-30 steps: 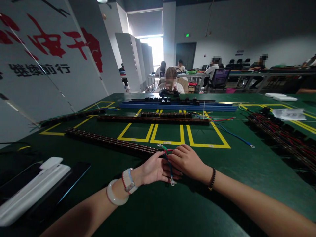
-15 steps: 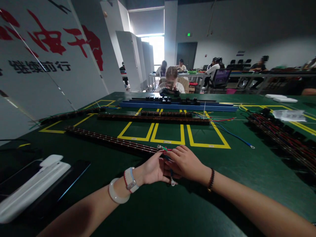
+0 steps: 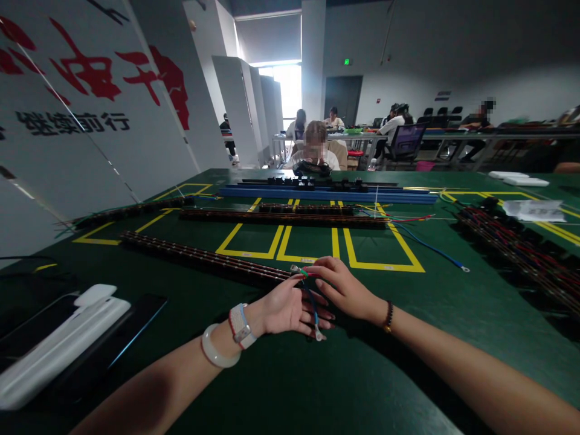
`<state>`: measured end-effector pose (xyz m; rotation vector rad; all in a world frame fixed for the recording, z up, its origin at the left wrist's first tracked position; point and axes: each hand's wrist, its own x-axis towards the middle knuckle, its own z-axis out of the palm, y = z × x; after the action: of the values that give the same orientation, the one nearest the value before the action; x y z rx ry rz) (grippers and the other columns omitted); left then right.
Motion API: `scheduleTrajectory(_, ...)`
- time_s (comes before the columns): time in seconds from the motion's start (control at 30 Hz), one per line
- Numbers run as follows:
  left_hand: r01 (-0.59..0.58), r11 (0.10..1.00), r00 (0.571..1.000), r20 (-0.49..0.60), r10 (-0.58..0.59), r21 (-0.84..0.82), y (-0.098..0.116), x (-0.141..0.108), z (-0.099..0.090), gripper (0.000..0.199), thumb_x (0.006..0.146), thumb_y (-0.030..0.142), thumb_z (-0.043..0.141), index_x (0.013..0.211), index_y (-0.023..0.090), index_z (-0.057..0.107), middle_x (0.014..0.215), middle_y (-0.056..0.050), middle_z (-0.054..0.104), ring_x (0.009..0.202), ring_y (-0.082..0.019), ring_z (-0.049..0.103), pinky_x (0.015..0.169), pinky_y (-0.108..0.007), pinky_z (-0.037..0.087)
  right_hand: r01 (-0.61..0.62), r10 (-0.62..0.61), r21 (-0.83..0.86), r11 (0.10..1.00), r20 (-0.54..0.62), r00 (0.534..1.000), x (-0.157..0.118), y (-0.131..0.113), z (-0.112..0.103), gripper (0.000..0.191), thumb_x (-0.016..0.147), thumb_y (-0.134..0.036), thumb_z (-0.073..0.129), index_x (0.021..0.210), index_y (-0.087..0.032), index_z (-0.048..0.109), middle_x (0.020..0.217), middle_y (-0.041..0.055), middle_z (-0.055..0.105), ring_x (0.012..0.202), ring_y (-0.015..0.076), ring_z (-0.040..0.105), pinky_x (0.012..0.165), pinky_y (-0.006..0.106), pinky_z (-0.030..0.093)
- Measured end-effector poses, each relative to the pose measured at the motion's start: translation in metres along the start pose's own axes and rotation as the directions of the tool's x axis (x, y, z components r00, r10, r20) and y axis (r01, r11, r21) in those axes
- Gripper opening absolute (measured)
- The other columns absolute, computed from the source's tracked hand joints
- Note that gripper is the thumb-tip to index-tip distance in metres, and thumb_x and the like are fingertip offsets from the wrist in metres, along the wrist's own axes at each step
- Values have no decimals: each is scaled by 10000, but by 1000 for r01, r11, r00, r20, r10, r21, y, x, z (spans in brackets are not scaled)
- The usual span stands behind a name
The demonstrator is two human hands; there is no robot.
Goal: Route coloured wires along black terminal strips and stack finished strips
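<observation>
A long dark strip with several copper-coloured rods [image 3: 217,258] lies slantwise on the table, its near end at my hands. Short red and green wires [image 3: 304,273] come off that end. A blue wire [image 3: 313,305] hangs down across my left fingers and ends in a metal ring terminal [image 3: 318,335]. My left hand [image 3: 283,308] is palm up, its thumb at the wires and its other fingers stretched out behind the blue one. Above it, my right hand [image 3: 347,289] reaches in with fingertips at the red wire; its thumb stands apart from the index finger.
More dark strips [image 3: 290,217] lie across the green table [image 3: 385,368], with blue rails [image 3: 330,194] behind. At right is a bundle of wired strips [image 3: 521,254]. A white device [image 3: 67,344] and dark phone [image 3: 122,338] are left. A person [image 3: 317,151] sits opposite.
My right fingers have loosened and spread from their closed grip near the wires. My left fingers have straightened, and more of the blue wire shows.
</observation>
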<state>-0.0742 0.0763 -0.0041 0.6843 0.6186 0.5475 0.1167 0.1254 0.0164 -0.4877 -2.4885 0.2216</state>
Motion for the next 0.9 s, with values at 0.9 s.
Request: scheduleTrajectory(0.9, -238, 960, 971, -74, 229, -146, -15, 1, 16, 300, 906, 386, 419, 1067, 177, 559, 935, -62, 618, 868, -203, 626, 864, -381, 424, 27, -49, 129, 991, 171, 984, 11, -44, -40, 214, 907, -350, 499, 978, -224, 657, 1009, 37, 634, 1074, 185, 507, 995, 406, 294)
